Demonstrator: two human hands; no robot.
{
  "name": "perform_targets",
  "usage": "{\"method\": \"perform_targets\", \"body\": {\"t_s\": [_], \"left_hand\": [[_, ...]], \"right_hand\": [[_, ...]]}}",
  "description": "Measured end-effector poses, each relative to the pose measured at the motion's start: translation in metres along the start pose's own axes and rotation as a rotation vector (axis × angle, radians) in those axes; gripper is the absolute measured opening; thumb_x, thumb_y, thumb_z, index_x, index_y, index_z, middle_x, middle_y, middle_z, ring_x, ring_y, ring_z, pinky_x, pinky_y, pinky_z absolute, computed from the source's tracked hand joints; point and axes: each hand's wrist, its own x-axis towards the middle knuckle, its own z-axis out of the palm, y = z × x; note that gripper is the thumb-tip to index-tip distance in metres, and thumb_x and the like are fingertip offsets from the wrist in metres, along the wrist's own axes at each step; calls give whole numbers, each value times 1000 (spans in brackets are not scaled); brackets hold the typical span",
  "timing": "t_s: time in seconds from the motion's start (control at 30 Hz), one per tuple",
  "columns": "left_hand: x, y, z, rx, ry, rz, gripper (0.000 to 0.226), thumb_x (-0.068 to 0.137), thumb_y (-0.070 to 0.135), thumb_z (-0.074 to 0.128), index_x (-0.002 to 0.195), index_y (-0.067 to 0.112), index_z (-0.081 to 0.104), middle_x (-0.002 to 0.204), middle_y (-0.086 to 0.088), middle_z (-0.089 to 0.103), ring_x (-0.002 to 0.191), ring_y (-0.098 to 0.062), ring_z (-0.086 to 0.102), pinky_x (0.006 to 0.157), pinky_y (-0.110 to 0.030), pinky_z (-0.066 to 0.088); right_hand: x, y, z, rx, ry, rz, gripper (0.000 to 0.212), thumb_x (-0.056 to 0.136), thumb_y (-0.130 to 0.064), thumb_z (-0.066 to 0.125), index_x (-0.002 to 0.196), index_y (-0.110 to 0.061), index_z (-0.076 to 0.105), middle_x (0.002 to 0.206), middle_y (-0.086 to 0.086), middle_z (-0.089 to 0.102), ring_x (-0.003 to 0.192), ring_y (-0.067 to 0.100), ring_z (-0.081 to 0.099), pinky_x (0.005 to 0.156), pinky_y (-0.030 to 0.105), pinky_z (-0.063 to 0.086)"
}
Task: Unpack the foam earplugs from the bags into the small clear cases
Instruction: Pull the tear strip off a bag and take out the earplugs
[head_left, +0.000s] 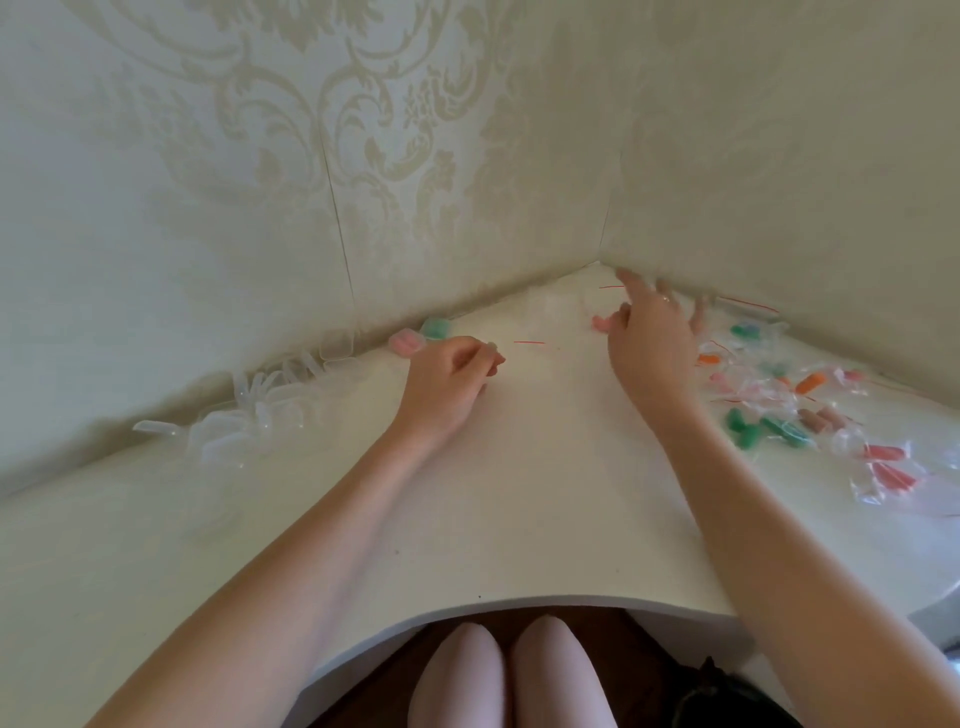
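My left hand (447, 374) rests on the white table (519, 493) with its fingers curled. Something pinkish shows at its fingertips, but I cannot tell what it is or whether the hand holds it. Just behind it stand a clear case of pink earplugs (405, 343) and a case of green earplugs (435, 328). My right hand (649, 332) reaches toward the corner, fingers spread and blurred. A pink earplug (600, 322) lies by its thumb. Bags of earplugs (779, 395) are heaped to the right of that hand.
Several empty clear cases (275, 395) lie along the left wall. Empty bags with red zip strips (529, 342) lie between my hands and in the corner. Loose green earplugs (769, 426) lie among the bags. Walls close in the table on both far sides.
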Motion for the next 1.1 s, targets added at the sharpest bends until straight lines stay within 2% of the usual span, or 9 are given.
{"method": "perform_targets", "body": {"t_s": [0.1, 0.17, 0.27, 0.43, 0.5, 0.67, 0.73, 0.8, 1.1], "left_hand": [[0, -3, 1, 90, -22, 64, 29, 93, 24, 52, 73, 12, 69, 68, 7, 66, 75, -15, 65, 81, -43, 54], [-1, -1, 2, 132, -26, 81, 29, 96, 20, 51, 72, 13, 68, 69, 11, 66, 68, -7, 65, 81, -37, 54], [-2, -2, 3, 158, -25, 101, 30, 96, 20, 51, 70, 15, 65, 70, 12, 66, 64, -5, 65, 77, -33, 53], [-5, -1, 3, 71, 41, 138, 26, 97, 27, 49, 79, 14, 63, 74, 9, 65, 70, -8, 64, 72, -32, 51], [-7, 2, 3, 76, 68, 216, 14, 93, 27, 57, 85, 16, 60, 76, 12, 63, 73, -4, 61, 70, -25, 49], [-9, 7, 7, -94, 46, 100, 40, 79, 29, 75, 112, 22, 55, 95, 8, 60, 73, -8, 63, 69, -26, 54], [-7, 8, 6, -247, 11, -63, 49, 80, 26, 75, 122, 18, 50, 106, 6, 55, 78, -12, 66, 66, -28, 57], [-2, 7, 3, -402, -5, -147, 26, 86, 14, 68, 109, 10, 56, 101, -2, 59, 73, -11, 67, 64, -23, 57], [6, 0, -2, -399, 169, -116, 21, 81, 6, 73, 91, 9, 55, 93, -10, 59, 62, -17, 65, 56, -25, 56]], "right_hand": [[10, 32, -14, -335, -160, 233, 43, 90, -16, 45, 133, -20, 47, 146, 10, 41, 143, 34, 17, 109, 65, -3], [7, 48, -16, -292, -206, 333, 37, 88, -10, 43, 120, -22, 57, 131, 10, 55, 133, 35, 37, 110, 63, 2], [1, 63, -13, -220, -31, 284, 28, 94, -15, 41, 104, -22, 66, 106, 10, 67, 111, 31, 53, 109, 48, 21], [-6, 45, -18, 130, 302, 103, 23, 95, -26, 48, 104, -24, 69, 127, 1, 60, 124, 27, 43, 106, 40, 22], [-10, 25, -17, 313, 345, -17, 22, 95, -26, 49, 104, -20, 69, 109, -3, 65, 110, 24, 53, 95, 36, 35], [-22, -32, -11, 1048, -159, -10, 14, 93, -9, 57, 103, -16, 65, 67, -2, 65, 57, 4, 59, 61, 24, 52], [-28, -38, -4, 1144, -309, 63, 16, 92, -14, 60, 108, -16, 63, 67, -1, 70, 57, 6, 60, 60, 23, 53], [-29, -38, 1, 1173, -405, 147, 19, 92, -19, 61, 111, -13, 62, 76, 0, 73, 61, 9, 62, 61, 23, 52], [-31, -35, 8, 1201, -597, 313, 19, 86, -1, 64, 105, 0, 66, 83, 8, 66, 66, 12, 63, 62, 18, 54]]}}
